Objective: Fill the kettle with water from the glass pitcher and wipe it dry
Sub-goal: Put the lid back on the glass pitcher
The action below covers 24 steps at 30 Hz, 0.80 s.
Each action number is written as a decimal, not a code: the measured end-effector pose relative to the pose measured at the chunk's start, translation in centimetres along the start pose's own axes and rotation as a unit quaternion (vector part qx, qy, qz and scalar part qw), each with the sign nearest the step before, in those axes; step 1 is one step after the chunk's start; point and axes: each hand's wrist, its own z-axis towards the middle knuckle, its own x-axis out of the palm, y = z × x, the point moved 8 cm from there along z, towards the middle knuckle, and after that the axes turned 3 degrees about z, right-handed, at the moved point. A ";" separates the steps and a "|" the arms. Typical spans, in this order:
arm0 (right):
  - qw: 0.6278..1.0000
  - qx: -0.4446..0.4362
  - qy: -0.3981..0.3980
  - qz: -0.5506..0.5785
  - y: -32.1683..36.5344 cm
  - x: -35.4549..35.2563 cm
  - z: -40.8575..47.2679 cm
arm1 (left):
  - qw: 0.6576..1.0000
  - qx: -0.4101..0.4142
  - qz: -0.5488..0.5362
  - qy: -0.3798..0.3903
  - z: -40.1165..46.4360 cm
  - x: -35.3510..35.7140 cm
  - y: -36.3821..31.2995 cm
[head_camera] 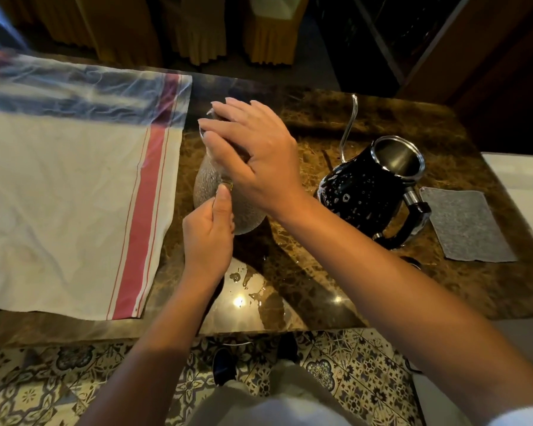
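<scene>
While the glass pitcher (211,192) stood on the brown marble counter (366,284), both hands were on it: the right hand (253,158) lay spread over its top, fingers extended across the mouth and neck, and the left hand (208,238) was closed at its near side, thumb up against the textured glass, where the handle seemed to be, though the handle itself was mostly hidden. Whether the right hand truly clasped the rim or only rested on it could not be told. To the right of the pitcher, apart from it, sat the black kettle (370,192), lid off, its open steel mouth showing, thin gooseneck spout rising behind and handle pointing toward a grey cloth (465,226) lying flat just beside it. Droplets speckled the kettle's body. A small puddle (243,281) glistened on the counter near the left wrist. On the left lay a white towel (62,192) with a red stripe.
</scene>
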 end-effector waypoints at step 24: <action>0.954 0.281 -0.032 0.095 -16.0 -25.2 -19.1 | 0.881 0.208 0.341 -0.255 -5.9 3.6 -8.1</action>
